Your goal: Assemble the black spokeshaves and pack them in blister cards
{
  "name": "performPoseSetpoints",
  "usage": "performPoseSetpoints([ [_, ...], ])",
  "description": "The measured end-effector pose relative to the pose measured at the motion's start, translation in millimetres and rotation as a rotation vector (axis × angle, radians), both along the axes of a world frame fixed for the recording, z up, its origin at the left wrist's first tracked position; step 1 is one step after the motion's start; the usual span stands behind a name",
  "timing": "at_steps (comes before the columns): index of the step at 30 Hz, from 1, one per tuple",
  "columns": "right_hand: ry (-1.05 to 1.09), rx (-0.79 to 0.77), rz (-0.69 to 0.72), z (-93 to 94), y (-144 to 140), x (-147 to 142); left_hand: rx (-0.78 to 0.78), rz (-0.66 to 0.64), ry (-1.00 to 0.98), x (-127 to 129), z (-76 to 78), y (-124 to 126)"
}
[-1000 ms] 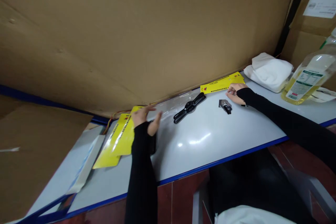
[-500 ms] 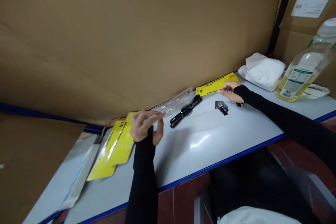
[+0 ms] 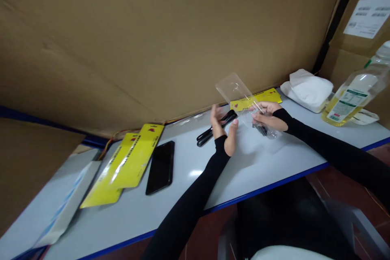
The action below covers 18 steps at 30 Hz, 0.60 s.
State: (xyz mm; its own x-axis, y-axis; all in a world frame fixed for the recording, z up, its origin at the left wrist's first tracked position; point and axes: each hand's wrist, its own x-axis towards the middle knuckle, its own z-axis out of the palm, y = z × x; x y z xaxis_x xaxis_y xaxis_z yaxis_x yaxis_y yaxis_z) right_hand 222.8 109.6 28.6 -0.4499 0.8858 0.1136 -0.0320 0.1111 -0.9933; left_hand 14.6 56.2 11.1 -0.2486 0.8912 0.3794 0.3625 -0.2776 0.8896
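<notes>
A clear plastic blister tray [image 3: 233, 86] is held up at a tilt over the table by my right hand [image 3: 266, 114], whose thumb and fingers grip its lower part. My left hand [image 3: 223, 131] is open just left of the tray, thumb and fingers apart, with nothing seen in it. Behind the left hand lie black-handled tools [image 3: 205, 136], partly covered by it. Small dark parts [image 3: 261, 130] show through the tray's lower end on the table. Yellow printed cards [image 3: 268, 96] lie beyond my right hand.
More yellow cards [image 3: 138, 156] overlap on the left beside a black phone [image 3: 160, 167]. Clear plastic [image 3: 190, 120] lies along the back edge. At right are a white cloth bundle [image 3: 307, 89] and a bottle of yellow liquid [image 3: 344, 99]. Cardboard [image 3: 170, 40] walls the back.
My left hand has moved right from beside the yellow cards, uncovering the phone. The right hand, earlier at the far yellow card, now holds the clear tray up.
</notes>
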Motion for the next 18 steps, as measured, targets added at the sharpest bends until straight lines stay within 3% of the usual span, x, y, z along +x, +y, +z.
performPoseSetpoints([
  [3,-0.052,-0.003,0.096,-11.4,-8.2,-14.5,-0.283,-0.313,-0.405,11.6,-13.1,8.6],
  [6,-0.182,0.016,0.098,-14.6,-8.2,-13.9,-0.45,-0.416,-0.552,2.2,-18.4,10.7],
  [9,-0.413,0.304,-0.137,-13.3,10.3,6.1,-0.458,-0.463,-0.605,-25.4,-19.4,13.6],
  [10,-0.49,0.405,-0.142,-13.4,18.5,14.8,-0.483,-0.516,-0.602,-34.7,-20.0,15.7],
  [14,-0.75,0.537,0.04,-18.7,42.5,40.3,-0.606,-0.727,-0.563,-56.3,-25.0,31.8],
  [18,-0.795,0.576,0.163,-24.9,47.8,43.6,-0.815,-0.941,-0.546,-59.0,-27.9,50.4],
])
